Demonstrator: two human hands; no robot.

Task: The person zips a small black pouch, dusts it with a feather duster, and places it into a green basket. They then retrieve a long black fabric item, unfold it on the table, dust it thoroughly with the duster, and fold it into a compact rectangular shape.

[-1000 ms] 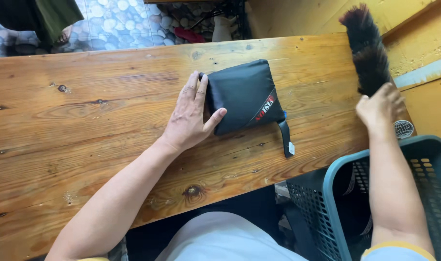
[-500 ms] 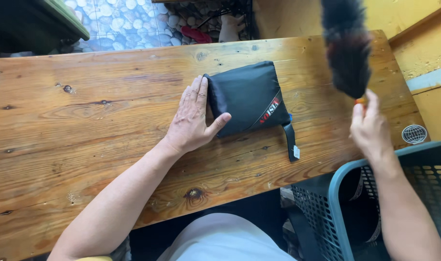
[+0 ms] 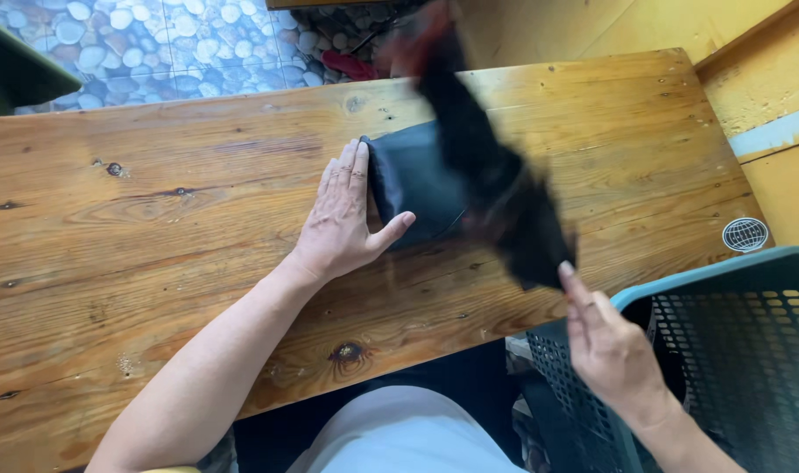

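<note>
Left hand (image 3: 342, 219) spread flat, palm down, at frame centre, fingers pressed on the left edge of a folded black pouch (image 3: 410, 182) on a wooden table (image 3: 154, 245). Right hand (image 3: 611, 349), lower right, pinching the end of a blurred black feather duster (image 3: 487, 166) slanting across the pouch. Teal plastic basket (image 3: 724, 280) beside it, lower right.

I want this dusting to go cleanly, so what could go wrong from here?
The blurred black feather duster in the right hand sweeps fast across the folded black fabric pouch; it might brush the left hand pinning the pouch's edge. The pouch could possibly slide along the wooden table, and dust may drop into the teal plastic basket.
</note>
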